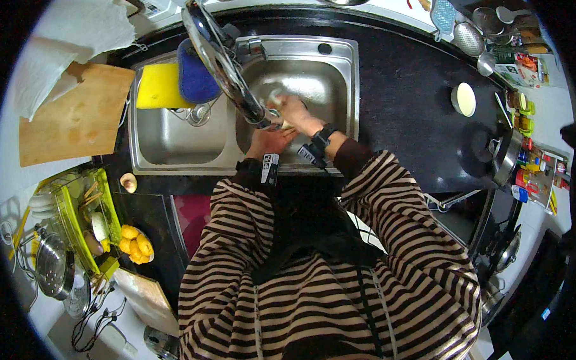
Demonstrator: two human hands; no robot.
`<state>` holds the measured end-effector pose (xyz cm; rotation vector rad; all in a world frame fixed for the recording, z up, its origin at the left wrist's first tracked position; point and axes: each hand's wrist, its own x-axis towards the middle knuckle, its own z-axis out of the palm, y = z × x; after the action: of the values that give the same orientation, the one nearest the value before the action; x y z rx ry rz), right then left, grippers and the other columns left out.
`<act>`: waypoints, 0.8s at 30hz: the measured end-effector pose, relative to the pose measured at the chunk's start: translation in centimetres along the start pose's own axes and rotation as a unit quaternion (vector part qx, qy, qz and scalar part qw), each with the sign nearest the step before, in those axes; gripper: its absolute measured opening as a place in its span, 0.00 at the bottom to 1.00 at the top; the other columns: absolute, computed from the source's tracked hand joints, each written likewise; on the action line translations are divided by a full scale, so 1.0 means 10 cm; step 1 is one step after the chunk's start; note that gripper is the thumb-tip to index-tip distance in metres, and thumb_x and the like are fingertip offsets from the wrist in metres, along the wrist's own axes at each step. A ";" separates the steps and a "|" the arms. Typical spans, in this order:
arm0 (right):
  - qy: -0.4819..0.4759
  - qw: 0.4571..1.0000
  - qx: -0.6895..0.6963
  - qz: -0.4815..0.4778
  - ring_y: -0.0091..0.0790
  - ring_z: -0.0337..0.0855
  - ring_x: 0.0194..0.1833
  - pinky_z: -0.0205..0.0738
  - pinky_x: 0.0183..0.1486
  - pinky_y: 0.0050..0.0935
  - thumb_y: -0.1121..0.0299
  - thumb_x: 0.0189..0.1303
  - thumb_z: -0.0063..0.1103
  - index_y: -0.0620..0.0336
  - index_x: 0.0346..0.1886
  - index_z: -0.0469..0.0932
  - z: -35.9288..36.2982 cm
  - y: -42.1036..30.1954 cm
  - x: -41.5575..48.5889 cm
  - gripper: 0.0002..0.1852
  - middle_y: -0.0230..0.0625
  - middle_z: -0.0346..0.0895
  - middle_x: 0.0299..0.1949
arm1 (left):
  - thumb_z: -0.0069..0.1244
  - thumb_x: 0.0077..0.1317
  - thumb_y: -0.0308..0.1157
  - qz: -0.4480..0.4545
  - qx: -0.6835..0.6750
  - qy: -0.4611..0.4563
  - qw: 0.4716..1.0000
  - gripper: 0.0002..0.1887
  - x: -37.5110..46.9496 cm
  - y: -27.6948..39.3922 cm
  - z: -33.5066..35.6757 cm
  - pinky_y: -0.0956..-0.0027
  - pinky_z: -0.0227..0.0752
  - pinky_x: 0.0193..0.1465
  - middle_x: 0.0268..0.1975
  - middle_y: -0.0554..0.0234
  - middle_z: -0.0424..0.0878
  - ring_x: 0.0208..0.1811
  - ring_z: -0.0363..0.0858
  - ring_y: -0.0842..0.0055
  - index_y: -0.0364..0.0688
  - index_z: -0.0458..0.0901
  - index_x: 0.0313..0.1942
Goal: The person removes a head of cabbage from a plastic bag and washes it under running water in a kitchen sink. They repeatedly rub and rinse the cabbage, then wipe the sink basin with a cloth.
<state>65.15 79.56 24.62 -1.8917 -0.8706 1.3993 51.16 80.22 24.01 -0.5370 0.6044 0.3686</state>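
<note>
Both my hands are low in the right basin of a stainless steel double sink (315, 85), under the end of the curved chrome faucet (221, 58). My left hand (272, 140) lies on the near side, partly behind the spout, at a pale thing too blurred to name. My right hand (295, 112) is just beyond it, fingers bent and blurred around the same spot. What each hand grips is hidden by the spout and fingers. A yellow cloth (160, 86) and a blue cloth (196, 74) hang over the left basin, which has a drain strainer (200, 114).
A wooden cutting board (81, 115) stands left of the sink. A pale cut piece (128, 182) lies near the sink's front left corner, with a green dish rack (79, 220) and orange-yellow food pieces (136, 243) nearer me. A cream bowl (463, 99) is on the right counter (404, 117).
</note>
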 end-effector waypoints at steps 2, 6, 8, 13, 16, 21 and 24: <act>-0.074 0.976 0.204 -0.005 0.26 0.77 0.30 0.72 0.32 0.25 0.71 0.50 0.64 0.60 0.37 0.81 0.10 0.01 -0.13 0.10 0.34 0.78 0.27 | 0.27 0.68 0.45 -0.088 0.083 -0.345 0.931 0.26 0.24 0.14 -0.21 0.59 0.51 0.66 0.63 0.49 0.56 0.65 0.54 0.63 0.39 0.53 0.62; -0.056 0.997 0.054 -0.020 0.21 0.72 0.28 0.68 0.30 0.22 0.78 0.48 0.61 0.67 0.35 0.80 0.08 0.03 -0.38 0.08 0.30 0.77 0.27 | 0.39 0.66 0.39 0.184 0.611 -0.087 0.765 0.21 0.67 0.63 -0.84 0.65 0.62 0.57 0.55 0.58 0.67 0.55 0.65 0.72 0.38 0.61 0.55; -0.092 0.988 0.127 -0.010 0.21 0.72 0.29 0.69 0.33 0.23 0.79 0.48 0.61 0.65 0.34 0.81 -0.02 0.04 -0.58 0.07 0.32 0.77 0.28 | 0.46 0.63 0.31 0.119 0.380 -0.064 0.915 0.18 0.83 0.83 -1.11 0.68 0.66 0.52 0.51 0.61 0.71 0.49 0.71 0.73 0.37 0.66 0.52; -0.097 0.973 0.211 -0.005 0.24 0.76 0.35 0.70 0.40 0.22 0.78 0.48 0.63 0.66 0.37 0.80 -0.36 -0.03 -0.84 0.11 0.33 0.79 0.33 | 0.46 0.62 0.27 0.076 0.589 -0.144 0.791 0.21 0.91 0.98 -1.31 0.67 0.65 0.55 0.55 0.56 0.69 0.53 0.69 0.71 0.37 0.64 0.56; -0.101 0.956 0.276 0.011 0.25 0.78 0.36 0.71 0.40 0.23 0.77 0.48 0.65 0.67 0.41 0.78 -0.59 0.01 -0.74 0.15 0.35 0.80 0.35 | 0.44 0.63 0.31 0.067 0.501 -0.130 0.853 0.22 0.77 0.81 -1.23 0.64 0.61 0.58 0.57 0.56 0.67 0.55 0.67 0.69 0.37 0.63 0.57; -0.012 0.956 0.291 -0.032 0.27 0.78 0.31 0.72 0.37 0.25 0.76 0.48 0.65 0.68 0.37 0.78 -0.62 0.20 -0.17 0.12 0.36 0.79 0.33 | 0.42 0.65 0.37 0.050 0.448 -0.145 0.881 0.24 0.50 0.51 -0.99 0.59 0.56 0.63 0.59 0.55 0.64 0.58 0.64 0.66 0.38 0.60 0.59; 0.038 0.956 0.292 -0.018 0.25 0.76 0.32 0.72 0.38 0.24 0.76 0.45 0.68 0.66 0.36 0.77 -0.36 0.37 0.05 0.14 0.33 0.78 0.32 | 0.42 0.65 0.40 0.041 0.418 -0.128 0.898 0.26 0.38 0.39 -0.80 0.58 0.56 0.63 0.59 0.55 0.64 0.59 0.65 0.66 0.38 0.59 0.61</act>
<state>69.27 77.45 22.23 -1.4536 -0.3858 1.3615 48.73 79.38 14.68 0.3649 0.4723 0.2209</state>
